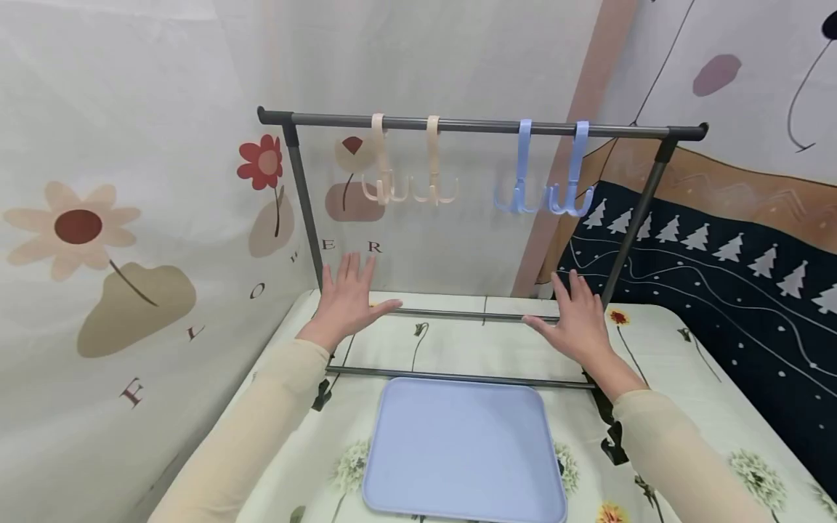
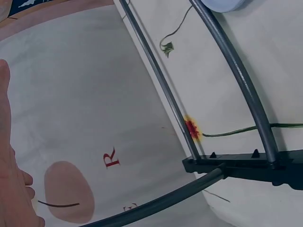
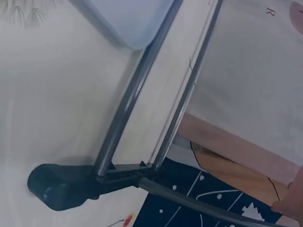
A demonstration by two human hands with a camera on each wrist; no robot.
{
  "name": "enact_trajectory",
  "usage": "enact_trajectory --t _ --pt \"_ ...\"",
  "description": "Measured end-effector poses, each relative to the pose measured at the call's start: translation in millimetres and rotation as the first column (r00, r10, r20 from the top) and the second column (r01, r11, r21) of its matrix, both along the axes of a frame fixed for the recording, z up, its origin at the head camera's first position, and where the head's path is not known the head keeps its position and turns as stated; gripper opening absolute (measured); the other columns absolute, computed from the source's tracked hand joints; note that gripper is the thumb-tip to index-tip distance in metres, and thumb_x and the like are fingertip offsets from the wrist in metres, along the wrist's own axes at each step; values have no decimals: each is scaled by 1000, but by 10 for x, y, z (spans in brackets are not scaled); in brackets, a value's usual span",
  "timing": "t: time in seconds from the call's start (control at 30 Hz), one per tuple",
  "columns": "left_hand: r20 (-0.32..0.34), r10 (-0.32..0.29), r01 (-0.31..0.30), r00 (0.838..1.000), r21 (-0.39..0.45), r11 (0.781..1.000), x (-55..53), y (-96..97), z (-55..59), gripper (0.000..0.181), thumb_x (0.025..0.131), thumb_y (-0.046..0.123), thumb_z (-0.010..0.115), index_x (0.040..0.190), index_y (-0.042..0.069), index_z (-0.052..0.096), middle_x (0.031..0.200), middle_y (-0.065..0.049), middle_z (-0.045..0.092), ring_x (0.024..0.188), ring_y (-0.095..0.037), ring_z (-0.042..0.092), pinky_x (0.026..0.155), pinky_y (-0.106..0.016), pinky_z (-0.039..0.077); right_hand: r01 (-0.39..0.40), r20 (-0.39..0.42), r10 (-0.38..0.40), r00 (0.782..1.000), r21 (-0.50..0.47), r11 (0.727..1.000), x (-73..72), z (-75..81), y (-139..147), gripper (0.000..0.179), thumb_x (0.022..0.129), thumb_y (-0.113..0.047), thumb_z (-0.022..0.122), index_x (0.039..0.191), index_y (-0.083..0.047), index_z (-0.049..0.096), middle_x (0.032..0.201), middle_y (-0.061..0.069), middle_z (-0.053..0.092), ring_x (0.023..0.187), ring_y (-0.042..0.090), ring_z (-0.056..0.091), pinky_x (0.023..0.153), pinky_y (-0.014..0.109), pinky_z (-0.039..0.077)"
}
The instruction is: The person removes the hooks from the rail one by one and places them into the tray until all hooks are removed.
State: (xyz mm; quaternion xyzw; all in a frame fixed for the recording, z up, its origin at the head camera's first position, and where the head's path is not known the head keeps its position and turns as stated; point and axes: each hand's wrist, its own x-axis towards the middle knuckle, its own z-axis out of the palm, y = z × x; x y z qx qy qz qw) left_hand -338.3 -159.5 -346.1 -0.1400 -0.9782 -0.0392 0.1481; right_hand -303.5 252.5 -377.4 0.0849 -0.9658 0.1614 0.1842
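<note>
My left hand [image 1: 348, 300] is held up with straight, spread fingers, near the left post of a dark metal rack [image 1: 484, 125]. My right hand [image 1: 575, 323] is raised the same way by the right post. Neither hand holds anything. From the rack's top bar hang two beige hooks [image 1: 433, 160] on the left and two blue hooks [image 1: 521, 167] on the right. A light blue tray [image 1: 463, 450] lies flat in front of the rack's lower bars. Only the edge of the left hand [image 2: 5, 156] enters the left wrist view, and part of the right hand [image 3: 291, 203] the right wrist view.
The rack's black foot [image 3: 61, 187] stands on a flower-print cloth [image 1: 680, 363]. Behind is a pale printed curtain [image 1: 471, 240]; a dark cloth with white trees [image 1: 726, 305] hangs at the right. Black clips [image 1: 615, 444] jut out from the rack's base.
</note>
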Motion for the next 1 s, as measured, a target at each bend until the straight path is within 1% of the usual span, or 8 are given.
enact_trajectory --t 0.1,0.2,0.37,0.5,0.67,0.8,0.9,1.0 --pt "-5 -6 6 1000 13 1000 1 7 66 108 86 80 44 159 10 9 162 -26 8 150 -40 0 114 -65 -1 -1 -38 0 999 -24 1000 -1 67 59 99 90 -62 62 157 -4 19 160 30 8 146 49 9 110 70 11" --pt "-8 -7 7 1000 16 1000 2 8 121 108 86 80 46 159 9 10 162 -26 9 150 -39 1 114 -65 0 1 -47 -3 999 -50 999 4 135 105 96 91 -61 60 157 -3 19 160 30 8 146 49 9 111 69 12" --pt "-32 -10 12 999 47 999 -19 -44 158 106 86 78 47 159 8 13 162 -25 10 149 -40 3 114 -65 -1 20 -88 -28 996 -85 996 10 227 177 92 93 -54 62 157 -3 19 160 29 9 144 51 13 110 70 15" --pt "-58 -7 12 998 101 995 -31 -109 185 105 87 78 46 158 8 13 162 -24 10 149 -40 5 115 -64 0 46 -131 -66 989 -154 987 16 298 240 90 94 -55 60 157 -6 20 162 25 10 143 52 16 105 74 20" --pt "-79 -6 20 997 176 984 -21 -136 251 100 90 71 51 158 6 16 161 -24 12 148 -42 10 115 -62 6 68 -184 -116 976 -249 966 26 351 346 86 95 -51 61 158 -8 19 163 21 12 145 49 16 105 73 21" --pt "-89 -9 28 996 209 978 -24 -130 309 97 91 67 55 157 6 18 160 -26 15 147 -44 14 116 -61 8 91 -217 -166 962 -319 943 13 372 443 85 96 -48 61 158 -9 19 163 20 13 146 45 16 106 71 23" --pt "-99 -11 35 995 240 970 -46 -131 347 96 91 66 55 156 6 19 160 -26 17 146 -44 17 116 -61 9 106 -226 -203 953 -382 918 -2 402 516 84 96 -45 62 158 -9 18 163 18 13 146 42 17 108 70 22" --pt "-109 -15 45 994 282 958 -73 -142 378 95 91 66 55 157 6 20 160 -25 18 146 -43 18 116 -61 11 124 -206 -231 951 -428 895 -19 443 570 83 97 -44 60 159 -11 16 163 17 12 147 40 17 110 68 21"
